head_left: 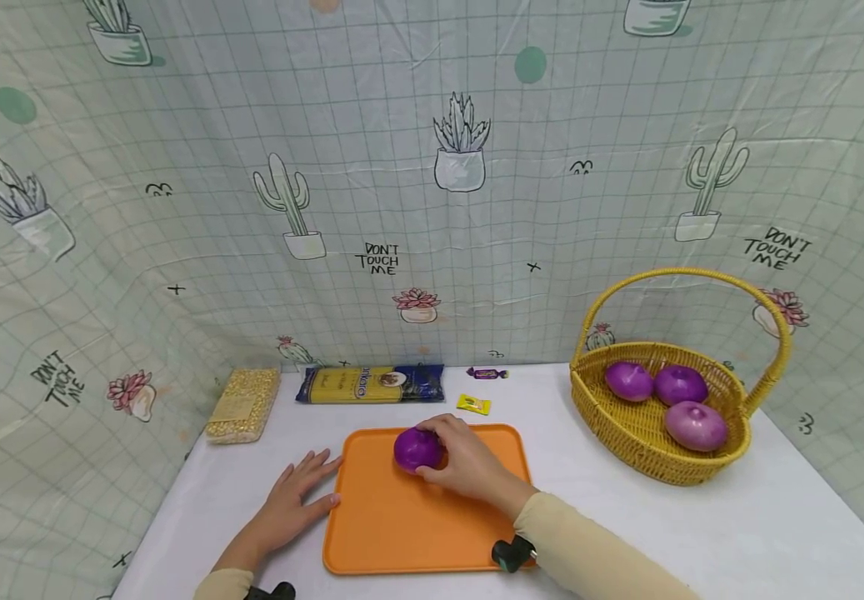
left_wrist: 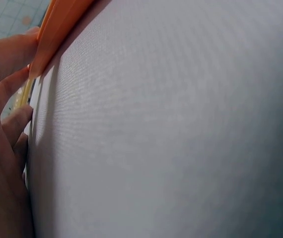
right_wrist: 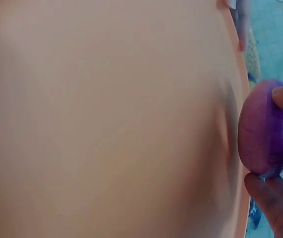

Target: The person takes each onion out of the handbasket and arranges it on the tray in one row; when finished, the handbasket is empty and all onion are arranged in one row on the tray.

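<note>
While the right hand (head_left: 469, 467) curled its fingers around the purple onion (head_left: 417, 448) on the orange tray (head_left: 402, 525), the left hand (head_left: 292, 500) lay flat and open on the counter (head_left: 701, 533), touching the tray edge. The onion looked round, smooth and shiny, so it could probably roll off toward the pasta pack (head_left: 370, 384) if the grip loosened.

On the tabletop (head_left: 701, 533) the tray (head_left: 402, 525) lies lower centre bearing 1 onion (head_left: 417, 448), the basket (head_left: 656, 454) holding 3 onions sits at right, and the pasta packet (head_left: 368, 384) lies behind the tray.
</note>
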A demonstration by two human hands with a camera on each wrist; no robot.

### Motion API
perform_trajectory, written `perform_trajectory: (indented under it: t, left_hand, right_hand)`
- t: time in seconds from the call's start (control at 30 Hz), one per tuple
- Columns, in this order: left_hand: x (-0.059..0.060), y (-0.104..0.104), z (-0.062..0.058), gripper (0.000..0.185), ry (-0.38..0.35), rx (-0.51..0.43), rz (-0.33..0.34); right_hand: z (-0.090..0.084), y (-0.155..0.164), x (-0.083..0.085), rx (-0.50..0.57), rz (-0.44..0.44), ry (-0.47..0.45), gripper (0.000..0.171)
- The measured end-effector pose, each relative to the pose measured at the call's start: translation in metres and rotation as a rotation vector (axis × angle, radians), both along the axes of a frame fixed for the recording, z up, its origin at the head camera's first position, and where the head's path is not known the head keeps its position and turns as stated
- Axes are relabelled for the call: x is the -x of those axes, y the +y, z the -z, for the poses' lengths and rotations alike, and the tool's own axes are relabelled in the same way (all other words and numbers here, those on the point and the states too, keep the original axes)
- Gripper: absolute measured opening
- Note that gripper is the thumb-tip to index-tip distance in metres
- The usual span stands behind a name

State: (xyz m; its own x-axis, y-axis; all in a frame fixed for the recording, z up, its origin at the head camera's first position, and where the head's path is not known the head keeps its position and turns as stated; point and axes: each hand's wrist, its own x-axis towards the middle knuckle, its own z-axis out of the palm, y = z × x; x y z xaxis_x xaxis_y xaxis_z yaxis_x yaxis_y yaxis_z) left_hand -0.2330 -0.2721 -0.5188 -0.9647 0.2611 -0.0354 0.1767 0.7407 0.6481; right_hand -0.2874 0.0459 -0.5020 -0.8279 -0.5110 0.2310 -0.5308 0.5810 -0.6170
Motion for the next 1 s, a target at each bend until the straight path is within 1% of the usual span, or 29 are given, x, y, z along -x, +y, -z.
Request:
perform_trajectory:
  t: [0.4,0.63,1.0]
  left_hand:
    - [0.0,0.001,0.0,0.063,0.009,0.001,-0.004]
    - [0.002,0.001,0.001,0.063,0.016,0.001,-0.003]
    - [0.001,0.0,0.0,0.064,0.01,0.003,-0.009]
  right_hand:
    - [-0.002,-0.022,0.007,0.001,0.004,0.018,0.058]
    - [-0.002,-0.03,0.008,-0.001,0.006,-0.002,0.059]
    - [-0.001,-0.044,0.01,-0.013,0.01,-0.007,0.06]
